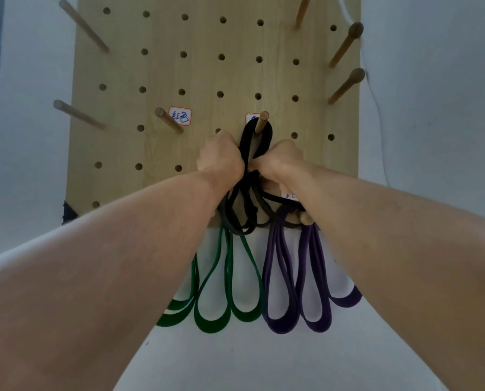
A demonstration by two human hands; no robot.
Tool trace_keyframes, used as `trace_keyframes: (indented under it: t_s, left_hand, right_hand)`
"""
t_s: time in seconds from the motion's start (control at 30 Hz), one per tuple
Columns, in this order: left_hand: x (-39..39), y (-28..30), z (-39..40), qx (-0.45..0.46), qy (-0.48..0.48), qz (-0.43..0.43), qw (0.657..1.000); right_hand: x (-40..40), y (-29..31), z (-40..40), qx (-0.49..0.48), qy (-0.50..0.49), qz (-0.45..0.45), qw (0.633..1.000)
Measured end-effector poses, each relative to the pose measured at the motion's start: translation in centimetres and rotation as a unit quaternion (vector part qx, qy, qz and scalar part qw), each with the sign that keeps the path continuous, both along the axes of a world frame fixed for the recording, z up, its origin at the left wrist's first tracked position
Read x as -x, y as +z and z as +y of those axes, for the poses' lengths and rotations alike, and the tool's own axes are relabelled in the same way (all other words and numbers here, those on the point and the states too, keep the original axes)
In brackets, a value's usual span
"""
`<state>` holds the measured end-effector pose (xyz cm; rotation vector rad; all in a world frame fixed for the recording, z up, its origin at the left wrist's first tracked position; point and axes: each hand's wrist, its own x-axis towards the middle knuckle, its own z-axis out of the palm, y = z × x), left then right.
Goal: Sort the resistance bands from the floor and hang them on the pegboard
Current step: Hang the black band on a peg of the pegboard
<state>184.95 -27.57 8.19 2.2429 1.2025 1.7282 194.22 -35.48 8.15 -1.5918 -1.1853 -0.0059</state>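
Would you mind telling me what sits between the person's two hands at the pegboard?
In the head view, the black bands run between the left hand and right hand, looped over a wooden peg above. Both hands grip them.

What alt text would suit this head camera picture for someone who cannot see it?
Two hands, left and right, grip black bands looped over a peg on a wooden pegboard. Green bands and purple bands hang below.

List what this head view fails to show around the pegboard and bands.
- Label behind the black bands' peg: mostly covered by peg and black bands.
- Pegs holding the green bands and purple bands: behind the forearms.
- Fingers of left hand and right hand: curled away from the camera.
- Floor: not in view.
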Motion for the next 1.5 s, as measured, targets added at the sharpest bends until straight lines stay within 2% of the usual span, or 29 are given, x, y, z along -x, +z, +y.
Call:
trace_keyframes:
  t_s: [0.13, 0.3, 0.47, 0.57, 0.73, 0.9, 1.03, 1.2, 1.37, 1.5]
  left_hand:
    - [0.0, 0.2, 0.4, -0.006, 0.012, 0.012, 1.000]
    - [-0.1, 0.4, 0.7, -0.002, 0.012, 0.020, 1.000]
    - [0.0, 0.2, 0.4, -0.007, 0.018, 0.019, 1.000]
    - [0.1, -0.1, 0.3, -0.010, 0.015, 0.011, 1.000]
    - [0.3, -0.2, -0.2, -0.014, 0.026, 0.019, 0.999]
    - [0.3, -0.3, -0.6, -0.033, 0.059, 0.042, 0.997]
    - [0.1, -0.5, -1.2, -0.039, 0.073, 0.047, 0.995]
    - [-0.6, -1.1, -2.0, -0.034, 0.026, 0.047, 0.998]
    - [-0.4, -1.9, -2.1, -0.019, 0.007, 0.082, 0.996]
    - [0.8, -1.8, -2.9, 0.001, -0.010, 0.102, 0.995]
  right_hand:
    - [-0.4, 1.2, -1.4, 0.048, 0.029, -0.005, 0.998]
    - [-0.8, 4.8, -5.4, 0.177, -0.021, -0.088, 0.980]
    - [0.7, 6.2, -6.2, 0.188, -0.003, -0.083, 0.979]
    - [0.0, 4.2, -4.1, 0.166, 0.003, -0.092, 0.982]
    - [-1.7, 1.0, -0.8, 0.032, 0.012, -0.045, 0.998]
    - [-2.7, 0.5, 0.1, 0.008, -0.108, -0.199, 0.974]
    - [-3.0, 0.5, 0.2, 0.017, -0.153, -0.240, 0.958]
    - [-2.6, -0.6, 1.2, -0.030, -0.101, -0.222, 0.969]
    - [-2.6, -1.2, 0.9, -0.046, -0.066, -0.199, 0.977]
    - [-2.5, -1.0, -0.8, -0.039, -0.119, -0.191, 0.974]
